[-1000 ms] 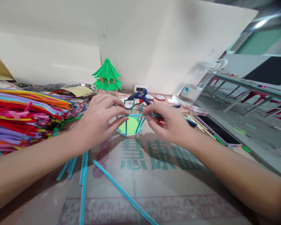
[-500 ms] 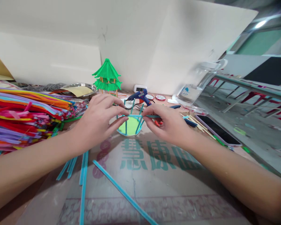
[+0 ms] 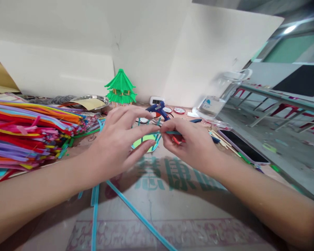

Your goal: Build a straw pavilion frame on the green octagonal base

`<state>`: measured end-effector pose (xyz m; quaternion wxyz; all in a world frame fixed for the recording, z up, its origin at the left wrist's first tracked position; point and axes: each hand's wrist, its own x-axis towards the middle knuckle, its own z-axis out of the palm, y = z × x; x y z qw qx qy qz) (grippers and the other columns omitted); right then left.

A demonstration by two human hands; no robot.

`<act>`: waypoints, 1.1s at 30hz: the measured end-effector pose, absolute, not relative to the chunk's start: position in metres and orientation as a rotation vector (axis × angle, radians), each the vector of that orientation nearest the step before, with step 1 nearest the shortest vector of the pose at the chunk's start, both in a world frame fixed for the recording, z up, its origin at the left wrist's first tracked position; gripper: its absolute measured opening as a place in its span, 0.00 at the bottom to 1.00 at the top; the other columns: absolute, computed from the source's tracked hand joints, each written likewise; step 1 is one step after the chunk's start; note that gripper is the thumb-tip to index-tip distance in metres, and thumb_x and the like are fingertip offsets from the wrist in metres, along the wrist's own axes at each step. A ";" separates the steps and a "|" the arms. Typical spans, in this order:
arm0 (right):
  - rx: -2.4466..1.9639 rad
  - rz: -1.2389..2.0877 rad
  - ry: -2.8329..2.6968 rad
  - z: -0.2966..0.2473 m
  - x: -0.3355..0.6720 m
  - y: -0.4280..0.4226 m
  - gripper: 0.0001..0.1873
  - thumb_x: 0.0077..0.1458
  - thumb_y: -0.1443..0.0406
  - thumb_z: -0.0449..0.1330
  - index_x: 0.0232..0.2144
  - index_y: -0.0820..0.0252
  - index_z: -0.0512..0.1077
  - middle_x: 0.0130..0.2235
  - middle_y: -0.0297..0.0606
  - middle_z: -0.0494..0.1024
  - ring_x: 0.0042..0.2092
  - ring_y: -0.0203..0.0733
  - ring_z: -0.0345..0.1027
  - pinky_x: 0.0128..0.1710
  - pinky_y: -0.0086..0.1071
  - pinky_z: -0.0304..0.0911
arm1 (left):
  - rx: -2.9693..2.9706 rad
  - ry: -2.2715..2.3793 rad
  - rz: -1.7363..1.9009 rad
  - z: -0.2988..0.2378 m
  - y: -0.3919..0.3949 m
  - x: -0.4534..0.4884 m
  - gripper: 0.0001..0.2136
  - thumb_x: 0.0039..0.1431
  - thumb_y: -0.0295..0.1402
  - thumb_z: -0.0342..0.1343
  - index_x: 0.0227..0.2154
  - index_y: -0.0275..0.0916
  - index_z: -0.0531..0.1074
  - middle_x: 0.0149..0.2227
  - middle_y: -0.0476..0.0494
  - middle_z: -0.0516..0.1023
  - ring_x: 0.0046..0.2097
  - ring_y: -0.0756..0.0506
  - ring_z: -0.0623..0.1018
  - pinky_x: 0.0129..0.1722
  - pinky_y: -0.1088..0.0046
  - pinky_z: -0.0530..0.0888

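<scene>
The right hand (image 3: pixel 188 136) pinches a blue strip (image 3: pixel 173 132) near the round green base (image 3: pixel 137 143) on the desk (image 3: pixel 199 223), while the left hand (image 3: pixel 120 139) has thumb and forefinger parted just beside it. Behind, a metal dish (image 3: pixel 105 101) holds a yellow sheet (image 3: pixel 90 104); the clear pitcher's (image 3: pixel 211 104) contents are hard to tell.

Along the far edge of my table (image 3: pixel 77 149) I had a pale wall panel (image 3: pixel 146 42), softly shadowed toward its upper right. Past the right edge I saw grey floor (image 3: pixel 290 164) littered with scraps, a long grey bench table (image 3: pixel 279 94), red stools (image 3: pixel 285 111) beneath it, and a bright ceiling light (image 3: pixel 290 29) above.
</scene>
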<state>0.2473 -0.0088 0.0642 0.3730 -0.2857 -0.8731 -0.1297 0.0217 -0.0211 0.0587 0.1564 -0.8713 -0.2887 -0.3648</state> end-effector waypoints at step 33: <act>-1.450 -0.054 -2.082 0.117 0.310 0.022 0.10 0.61 0.64 0.55 0.41 0.61 0.74 0.31 0.38 0.79 0.31 0.41 0.71 0.32 0.33 0.63 | -2.858 -1.455 -1.685 0.089 -0.035 0.011 0.08 0.66 0.41 0.55 0.39 0.43 0.73 0.32 0.51 0.79 0.29 0.51 0.77 0.27 0.78 0.72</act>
